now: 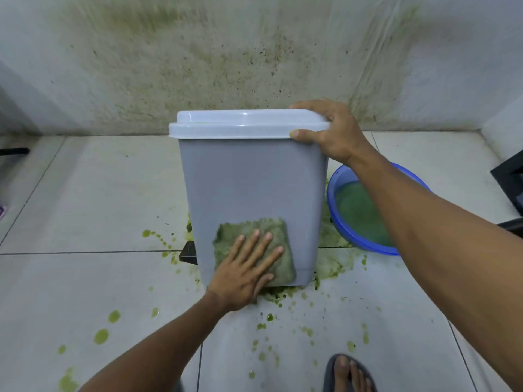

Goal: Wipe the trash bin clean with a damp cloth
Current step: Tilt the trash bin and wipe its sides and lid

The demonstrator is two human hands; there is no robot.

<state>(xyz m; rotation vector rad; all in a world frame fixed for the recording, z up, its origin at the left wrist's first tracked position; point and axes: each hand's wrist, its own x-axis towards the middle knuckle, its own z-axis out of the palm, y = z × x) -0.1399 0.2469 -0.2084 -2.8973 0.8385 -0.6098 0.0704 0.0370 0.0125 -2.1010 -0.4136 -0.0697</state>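
Note:
A grey trash bin (249,179) with a white lid (243,124) stands upright on the tiled floor near the wall. My left hand (244,267) lies flat, fingers spread, pressing a green-stained cloth (254,230) against the lower front of the bin. My right hand (331,131) grips the right corner of the lid, thumb on the front rim. A black pedal (189,251) juts out at the bin's lower left.
A blue basin (348,230) with greenish water sits on the floor right of the bin, partly behind my right forearm. Green splashes (107,326) dot the tiles around the bin. The wall (198,66) behind is stained. My sandalled foot (348,374) is at the bottom right.

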